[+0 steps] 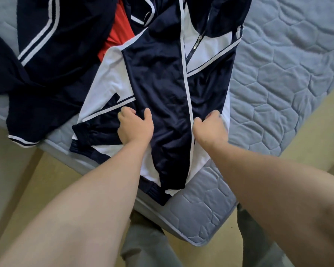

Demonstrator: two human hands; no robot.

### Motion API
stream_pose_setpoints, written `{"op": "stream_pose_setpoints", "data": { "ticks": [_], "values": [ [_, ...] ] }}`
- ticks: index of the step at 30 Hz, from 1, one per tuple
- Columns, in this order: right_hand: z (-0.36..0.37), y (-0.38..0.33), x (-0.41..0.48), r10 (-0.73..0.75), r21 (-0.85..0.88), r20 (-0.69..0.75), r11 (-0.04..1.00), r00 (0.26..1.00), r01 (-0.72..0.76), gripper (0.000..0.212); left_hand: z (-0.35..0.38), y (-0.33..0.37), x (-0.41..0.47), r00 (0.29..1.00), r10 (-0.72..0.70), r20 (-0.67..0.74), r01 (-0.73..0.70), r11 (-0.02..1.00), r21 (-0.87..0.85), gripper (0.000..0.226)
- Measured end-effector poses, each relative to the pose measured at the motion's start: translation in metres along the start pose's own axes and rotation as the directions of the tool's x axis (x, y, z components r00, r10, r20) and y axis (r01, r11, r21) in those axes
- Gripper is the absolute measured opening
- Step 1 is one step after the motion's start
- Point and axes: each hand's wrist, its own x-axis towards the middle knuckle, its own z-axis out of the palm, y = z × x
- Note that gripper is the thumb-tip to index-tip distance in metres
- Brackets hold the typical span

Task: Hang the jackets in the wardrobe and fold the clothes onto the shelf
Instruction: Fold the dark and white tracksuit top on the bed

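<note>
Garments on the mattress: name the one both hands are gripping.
The navy-and-white zip jacket, gripped by the left hand and right hand; the navy striped garment and red one lie untouched.

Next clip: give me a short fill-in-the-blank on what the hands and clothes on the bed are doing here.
1. Both hands, left hand and right hand, grip the navy-and-white zip-up track jacket lying on the quilted ____ mattress.
2. Left of that jacket, a ____ garment peeks out.
3. The jacket's zipper is ____.

Missing: blue; red; open
</note>
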Motion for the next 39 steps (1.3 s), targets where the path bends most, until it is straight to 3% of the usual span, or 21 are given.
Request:
{"op": "stream_pose_setpoints", "data": {
  "ticks": [3, 6, 9, 12, 15, 18, 20, 22, 25, 27, 32, 34, 37, 39],
  "values": [
    [-0.023, -0.02, 0.037, 0.06, 0.164, -0.1, 0.986, 0.993, -0.044, 0.022, -0.002, 0.05, 0.041, 0.987, 0.149, -0.059, -0.148, 0.989, 0.022, 0.031],
    [-0.043, -0.038, 0.085, 0.18, 0.258, -0.228, 0.959, 0.957, -0.119, 0.032, 0.002, 0.107, 0.078, 0.952, 0.302, -0.047, -0.301, 0.953, 0.035, 0.028],
    [-0.061, -0.052, 0.132, 0.282, 0.368, -0.21, 0.91, 0.936, -0.192, 0.049, 0.013, 0.163, 0.11, 0.897, 0.441, 0.008, -0.441, 0.896, 0.06, 0.033],
    [-0.078, -0.062, 0.172, 0.253, 0.475, -0.115, 0.863, 0.961, -0.17, 0.057, 0.029, 0.214, 0.137, 0.854, 0.514, 0.079, -0.52, 0.842, 0.142, 0.043],
    [-0.091, -0.071, 0.199, 0.135, 0.55, -0.055, 0.831, 0.989, -0.083, 0.045, 0.045, 0.252, 0.159, 0.885, 0.45, 0.122, -0.466, 0.853, 0.235, 0.049],
    [-0.104, -0.081, 0.218, 0.055, 0.459, -0.081, 0.888, 0.995, -0.012, 0.03, 0.049, 0.272, 0.175, 0.906, 0.4, 0.135, -0.42, 0.821, 0.386, 0.035],
    [-0.113, -0.087, 0.227, 0.07, 0.432, -0.135, 0.902, 0.988, -0.004, 0.021, 0.041, 0.281, 0.183, 0.913, 0.394, 0.11, -0.401, 0.812, 0.424, 0.027],
    [-0.118, -0.092, 0.232, 0.147, 0.531, -0.13, 0.846, 0.981, -0.057, 0.009, 0.031, 0.289, 0.19, 0.921, 0.381, 0.085, -0.382, 0.832, 0.403, 0.029],
    [-0.121, -0.1, 0.223, 0.213, 0.669, -0.044, 0.732, 0.976, -0.13, 0.02, 0.017, 0.296, 0.194, 0.946, 0.32, 0.048, -0.323, 0.916, 0.237, 0.036],
    [-0.12, -0.105, 0.22, 0.16, 0.667, -0.033, 0.739, 0.987, -0.097, 0.015, 0.013, 0.297, 0.192, 0.953, 0.295, 0.062, -0.301, 0.948, 0.109, 0.037],
    [-0.122, -0.112, 0.205, 0.091, 0.674, -0.023, 0.737, 0.996, -0.051, 0.009, -0.001, 0.293, 0.188, 0.936, 0.305, 0.177, -0.312, 0.95, 0.014, 0.041],
    [-0.12, -0.113, 0.193, 0.05, 0.649, -0.068, 0.76, 0.996, 0.006, 0.014, -0.008, 0.287, 0.183, 0.932, 0.294, 0.212, -0.293, 0.955, -0.038, 0.044],
    [-0.113, -0.107, 0.161, -0.081, 0.584, -0.182, 0.793, 0.98, 0.174, 0.015, -0.019, 0.271, 0.171, 0.928, 0.264, 0.262, -0.232, 0.961, -0.148, 0.029],
    [-0.103, -0.098, 0.126, -0.201, 0.48, -0.255, 0.823, 0.946, 0.304, 0.019, -0.03, 0.251, 0.161, 0.951, 0.159, 0.265, -0.074, 0.949, -0.305, 0.019]
  ]
}}
